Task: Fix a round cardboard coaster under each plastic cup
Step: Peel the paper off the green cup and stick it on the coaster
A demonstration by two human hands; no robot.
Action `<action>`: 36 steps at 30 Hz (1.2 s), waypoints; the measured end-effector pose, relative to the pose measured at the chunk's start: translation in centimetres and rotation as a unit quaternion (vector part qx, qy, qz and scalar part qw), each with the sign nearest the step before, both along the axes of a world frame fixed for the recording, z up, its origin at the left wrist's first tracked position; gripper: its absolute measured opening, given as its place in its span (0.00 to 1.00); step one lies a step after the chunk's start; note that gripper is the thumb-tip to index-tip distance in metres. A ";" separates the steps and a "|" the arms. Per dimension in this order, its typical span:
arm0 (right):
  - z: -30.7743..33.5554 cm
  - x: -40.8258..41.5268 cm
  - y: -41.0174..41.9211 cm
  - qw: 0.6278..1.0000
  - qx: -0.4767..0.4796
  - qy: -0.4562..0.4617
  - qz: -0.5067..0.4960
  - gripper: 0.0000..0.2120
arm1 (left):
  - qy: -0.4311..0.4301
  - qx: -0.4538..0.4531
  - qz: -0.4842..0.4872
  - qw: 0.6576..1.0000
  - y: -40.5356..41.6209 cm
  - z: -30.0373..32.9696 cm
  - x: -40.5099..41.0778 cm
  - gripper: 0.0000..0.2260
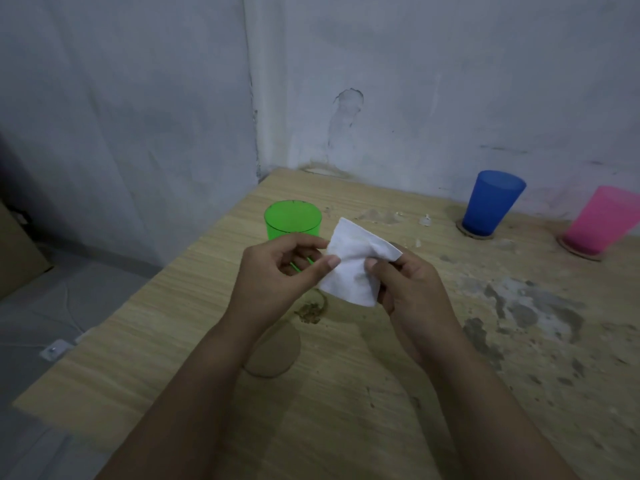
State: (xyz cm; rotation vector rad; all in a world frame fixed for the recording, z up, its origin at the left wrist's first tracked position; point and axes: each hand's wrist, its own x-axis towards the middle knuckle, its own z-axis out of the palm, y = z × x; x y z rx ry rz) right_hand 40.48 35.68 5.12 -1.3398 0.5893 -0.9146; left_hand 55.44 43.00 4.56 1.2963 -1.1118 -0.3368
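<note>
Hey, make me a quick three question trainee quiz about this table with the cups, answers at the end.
1. True or false: the blue cup stands on a coaster.
2. Which cup has no coaster under it yet? A pink B green C blue
3. Fill in: both hands pinch a white ____.

Key: 1 true. 2 B, the green cup; a loose coaster lies nearer. 3 tissue, between left hand and right hand.

The green cup (293,220) stands upright just behind the left hand (277,271), and its bottom is hidden by the fingers. A loose brown round coaster (275,351) lies flat under the left wrist. Far right of the hands, the blue cup (491,202) stands on a coaster (465,232). The pink cup (602,220) stands on another coaster (571,250).
</note>
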 end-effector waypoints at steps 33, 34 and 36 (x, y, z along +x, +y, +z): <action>-2.6 -0.4 0.8 0.978 -0.184 0.095 0.010 0.16 | 0.128 0.146 -0.133 0.972 -1.2 -0.8 0.5 0.12; -2.7 -0.3 0.8 0.979 -0.181 0.096 0.011 0.17 | 0.129 0.152 -0.139 0.970 -1.2 -1.0 0.6 0.11; -2.8 -0.1 0.8 0.982 -0.167 0.089 0.007 0.18 | 0.136 0.156 -0.142 0.968 -1.3 -1.2 0.8 0.09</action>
